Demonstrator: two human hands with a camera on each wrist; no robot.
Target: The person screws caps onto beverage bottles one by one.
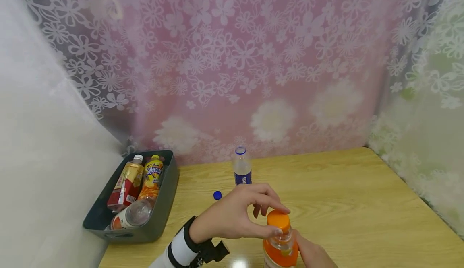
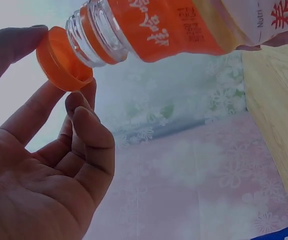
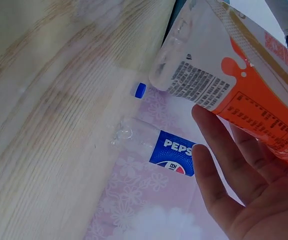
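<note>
Between thumb and fingertips, my left hand (image 1: 232, 213) pinches an orange cap (image 2: 59, 57). In the left wrist view the cap sits tilted at the mouth of a clear plastic bottle (image 2: 169, 25), off the threads, its hollow inside showing. The bottle has an orange and white label. My right hand (image 1: 313, 254) grips this bottle round its body, below the neck; the right wrist view shows the fingers along its label (image 3: 254, 117). Beyond the left hand stands an uncapped Pepsi bottle (image 1: 242, 169), partly hidden by that hand.
A small blue cap (image 1: 217, 195) lies on the wooden table (image 1: 348, 203), left of the Pepsi bottle. At the left, a dark grey basket (image 1: 168, 195) holds several bottles, among them a yellow-capped drink bottle (image 1: 152, 175). Flowered curtains (image 1: 224, 79) hang behind the table.
</note>
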